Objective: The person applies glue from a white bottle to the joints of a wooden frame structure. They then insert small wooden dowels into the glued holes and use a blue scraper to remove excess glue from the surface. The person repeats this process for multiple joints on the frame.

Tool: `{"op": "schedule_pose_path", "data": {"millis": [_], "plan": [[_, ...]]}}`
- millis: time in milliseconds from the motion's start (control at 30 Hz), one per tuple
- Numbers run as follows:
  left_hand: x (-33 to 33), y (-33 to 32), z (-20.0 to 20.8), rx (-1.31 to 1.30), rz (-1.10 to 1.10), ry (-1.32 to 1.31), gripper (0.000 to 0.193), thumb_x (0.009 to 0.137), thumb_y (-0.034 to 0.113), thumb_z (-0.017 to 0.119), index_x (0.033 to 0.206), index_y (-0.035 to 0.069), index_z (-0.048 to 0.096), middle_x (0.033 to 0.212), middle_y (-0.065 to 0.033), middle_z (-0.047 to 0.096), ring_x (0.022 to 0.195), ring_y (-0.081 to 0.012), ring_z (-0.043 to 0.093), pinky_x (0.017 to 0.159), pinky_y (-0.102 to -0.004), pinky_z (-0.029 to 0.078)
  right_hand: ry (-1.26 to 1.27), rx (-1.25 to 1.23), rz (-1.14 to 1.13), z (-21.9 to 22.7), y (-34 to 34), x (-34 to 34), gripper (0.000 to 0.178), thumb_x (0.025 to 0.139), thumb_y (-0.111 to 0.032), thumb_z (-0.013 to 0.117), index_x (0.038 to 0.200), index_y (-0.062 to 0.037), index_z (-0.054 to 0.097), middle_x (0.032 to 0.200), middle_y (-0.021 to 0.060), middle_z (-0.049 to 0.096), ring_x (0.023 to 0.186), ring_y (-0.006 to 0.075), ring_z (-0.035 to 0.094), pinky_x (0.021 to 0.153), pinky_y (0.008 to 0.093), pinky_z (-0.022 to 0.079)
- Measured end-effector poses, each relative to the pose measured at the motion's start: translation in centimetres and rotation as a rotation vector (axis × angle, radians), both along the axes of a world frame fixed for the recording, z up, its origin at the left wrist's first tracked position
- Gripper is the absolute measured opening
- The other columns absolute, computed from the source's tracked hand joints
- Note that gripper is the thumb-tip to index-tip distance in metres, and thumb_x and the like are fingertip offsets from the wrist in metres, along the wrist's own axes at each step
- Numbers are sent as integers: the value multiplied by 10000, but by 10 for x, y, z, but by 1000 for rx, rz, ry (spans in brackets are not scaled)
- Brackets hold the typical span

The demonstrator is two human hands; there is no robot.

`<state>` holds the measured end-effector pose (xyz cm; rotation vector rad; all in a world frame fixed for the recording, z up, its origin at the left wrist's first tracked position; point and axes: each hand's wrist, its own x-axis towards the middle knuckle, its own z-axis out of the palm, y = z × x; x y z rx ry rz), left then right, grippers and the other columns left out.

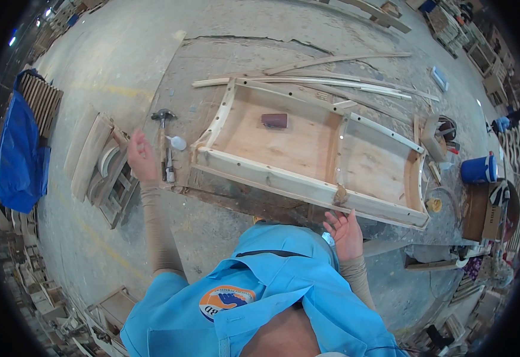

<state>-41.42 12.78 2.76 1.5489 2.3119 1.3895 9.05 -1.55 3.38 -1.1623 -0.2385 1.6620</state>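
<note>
A shallow wooden frame (266,172) with a plywood panel and curved end rails lies on the floor sheet in front of me. Its crossbar divides it into two bays, and a maroon cylinder (275,121) rests in the left one. My right hand (345,234), palm up with fingers apart, is just below the near rail and looks empty. Out to the left, my left hand (142,157) is raised beside a pile of wooden parts (102,160), its fingers loosely extended and nothing visible in them. Between that hand and the frame are a hammer (164,116) and a white bottle (177,143).
Long wooden strips (367,84) lie behind the frame. At the right stand a blue bucket (479,169), a wooden box of tools (435,138) and a yellow roll (433,205). A blue tarp (22,154) covers stacked slats at far left.
</note>
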Motion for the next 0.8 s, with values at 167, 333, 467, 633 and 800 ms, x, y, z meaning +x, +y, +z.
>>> {"op": "schedule_pose_path", "data": {"millis": [167,333,467,633,800], "plan": [[62,76,58,133,-264,90,226,899,116,596,1111,68,657,1000,-97,680,925,-224,633,805,-331,491,70,-24,-40,-1,10,0,500,1015,-411,392,1338,-30,409,1275,144,528,1144,276,546,908,418,487],[131,151,64,35,-668,355,223,859,137,624,1069,84,673,984,-93,676,942,-252,613,863,-352,463,109,-62,-32,-1,14,8,524,1011,-423,397,1334,-10,407,1278,162,525,1152,287,539,916,431,486],[204,187,37,-131,-982,445,294,821,177,654,1102,91,662,1045,-90,666,1050,-265,589,927,-364,452,164,-81,-15,2,20,11,516,1007,-416,418,1320,-6,426,1263,161,537,1150,282,541,907,429,498],[315,216,-22,-231,-1286,609,478,773,240,690,1218,108,579,1144,-101,613,1150,-297,525,972,-410,431,268,-103,-11,1,19,18,465,997,-376,469,1295,-19,462,1230,135,558,1139,269,547,874,434,527],[368,249,-43,-494,-1454,704,517,726,255,738,1181,96,553,1141,-114,599,1117,-313,537,937,-429,440,453,-105,-60,-7,22,19,458,984,-368,496,1323,-65,439,1299,121,521,1211,265,500,970,479,476]]}}
